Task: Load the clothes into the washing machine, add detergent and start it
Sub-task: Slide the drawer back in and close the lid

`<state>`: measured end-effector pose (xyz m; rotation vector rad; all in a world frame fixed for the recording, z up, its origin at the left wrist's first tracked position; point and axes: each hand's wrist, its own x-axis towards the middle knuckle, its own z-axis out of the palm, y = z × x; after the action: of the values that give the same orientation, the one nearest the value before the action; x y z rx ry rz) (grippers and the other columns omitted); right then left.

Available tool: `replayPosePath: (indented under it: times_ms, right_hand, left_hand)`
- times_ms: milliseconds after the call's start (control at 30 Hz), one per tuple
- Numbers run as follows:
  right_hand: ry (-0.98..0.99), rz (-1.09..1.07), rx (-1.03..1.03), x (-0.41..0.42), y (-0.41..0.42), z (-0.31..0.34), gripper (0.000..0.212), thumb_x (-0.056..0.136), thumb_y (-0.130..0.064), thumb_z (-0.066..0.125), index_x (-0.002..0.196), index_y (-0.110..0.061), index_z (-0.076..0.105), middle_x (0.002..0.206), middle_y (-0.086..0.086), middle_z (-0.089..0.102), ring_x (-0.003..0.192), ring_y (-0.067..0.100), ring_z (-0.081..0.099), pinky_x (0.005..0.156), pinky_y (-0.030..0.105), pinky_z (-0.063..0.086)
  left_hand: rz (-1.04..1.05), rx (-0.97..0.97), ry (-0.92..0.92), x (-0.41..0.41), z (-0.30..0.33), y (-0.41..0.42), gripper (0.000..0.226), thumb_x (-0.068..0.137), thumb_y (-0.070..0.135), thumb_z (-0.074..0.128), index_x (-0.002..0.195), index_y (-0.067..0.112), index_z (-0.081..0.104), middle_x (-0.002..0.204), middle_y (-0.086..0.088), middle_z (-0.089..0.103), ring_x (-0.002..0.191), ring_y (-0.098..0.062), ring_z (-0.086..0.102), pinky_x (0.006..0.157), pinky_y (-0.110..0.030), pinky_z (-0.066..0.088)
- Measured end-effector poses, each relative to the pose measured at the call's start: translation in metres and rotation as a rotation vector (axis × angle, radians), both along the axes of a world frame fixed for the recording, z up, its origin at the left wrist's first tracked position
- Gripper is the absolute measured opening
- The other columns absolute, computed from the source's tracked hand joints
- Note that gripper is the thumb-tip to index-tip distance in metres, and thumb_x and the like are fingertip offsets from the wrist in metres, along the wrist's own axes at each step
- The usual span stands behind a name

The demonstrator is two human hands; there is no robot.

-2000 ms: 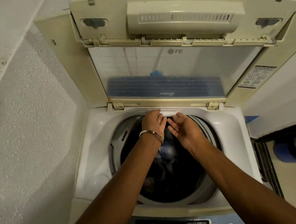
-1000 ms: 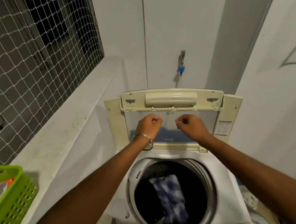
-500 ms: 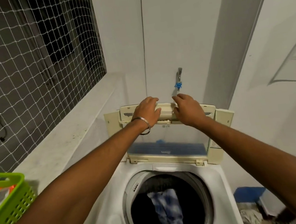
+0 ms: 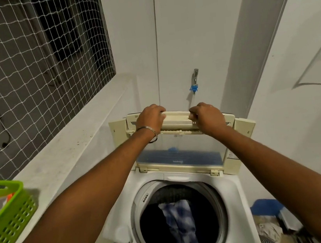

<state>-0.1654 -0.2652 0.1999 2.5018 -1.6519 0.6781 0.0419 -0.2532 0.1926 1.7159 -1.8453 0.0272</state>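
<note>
We have the white top-loading washing machine at 6 o'clock of the frame, drum open. A blue-and-white patterned garment lies on dark clothes inside the drum, so loading looks done or close to it. The cream folding plastic lid with clear window stands raised at 12 o'clock of the drum, hinged at the back.

Our left hand wraps the lid's top edge at its left end, fingers curled over the rim, metal bangle on the wrist. Our right hand grips the same cream handle bar toward its right end, fingers closed over it. Both arms reach forward nearly straight, converging on the lid.

Risks, as we judge them: the lid folds in the middle, so pulling down fast could snap it shut or pinch fingers at the fold. An uneven pull from one hand could twist the hinges. We see no detergent in the drum and can't tell if any was added; closing now might skip that step.

Outward: a lime-green perforated plastic basket sits on the white concrete ledge at 9 o'clock. White netting covers the window at 10 o'clock. A wall tap with blue fitting is at 12 o'clock, behind the lid. A blue container sits at 4 o'clock.
</note>
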Motion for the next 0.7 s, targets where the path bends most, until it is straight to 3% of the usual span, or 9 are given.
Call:
replayPosePath:
  times_ms: [200,367,500,600,700]
  right_hand:
    - [-0.05,-0.02,-0.044,-0.002,0.01,-0.002,0.025,0.093,-0.03,0.064,0.112,-0.015,0.072,0.103,0.005,0.069,0.09,0.023,0.062,0.078,0.039,0.055]
    - [-0.055,-0.023,0.026,-0.001,0.019,0.002,0.023,0.089,-0.029,0.069,0.107,-0.014,0.071,0.1,0.006,0.071,0.091,0.025,0.064,0.077,0.036,0.052]
    - [-0.003,0.036,0.15,-0.003,0.026,0.01,0.021,0.087,-0.028,0.071,0.103,-0.015,0.066,0.098,0.006,0.069,0.086,0.022,0.062,0.078,0.036,0.053]
    - [0.017,0.105,0.286,-0.006,0.035,0.012,0.02,0.089,-0.026,0.068,0.105,-0.015,0.061,0.104,0.009,0.068,0.089,0.023,0.061,0.085,0.04,0.054]
    - [-0.037,0.147,0.364,-0.011,0.05,0.007,0.022,0.092,-0.026,0.065,0.11,-0.015,0.056,0.11,0.009,0.066,0.095,0.027,0.061,0.089,0.041,0.053]
  left_hand:
    - [0.1,-0.087,0.086,-0.005,-0.006,0.017,0.022,0.09,0.029,0.063,0.109,0.024,0.072,0.109,0.005,0.07,0.101,-0.015,0.063,0.077,-0.023,0.046]
    - [0.129,-0.059,0.132,-0.006,-0.009,0.031,0.017,0.086,0.03,0.067,0.102,0.027,0.072,0.105,0.007,0.071,0.097,-0.015,0.064,0.076,-0.024,0.048]
    - [0.104,-0.009,0.036,-0.004,-0.013,0.046,0.016,0.09,0.031,0.062,0.106,0.027,0.065,0.105,0.001,0.069,0.098,-0.02,0.062,0.073,-0.029,0.047]
    - [0.059,0.026,-0.072,0.001,-0.02,0.056,0.014,0.095,0.032,0.053,0.108,0.026,0.053,0.099,-0.004,0.062,0.087,-0.022,0.057,0.066,-0.027,0.037]
    - [-0.002,0.081,-0.125,0.005,-0.025,0.066,0.013,0.098,0.033,0.048,0.108,0.026,0.048,0.095,-0.004,0.061,0.079,-0.019,0.052,0.062,-0.027,0.036]
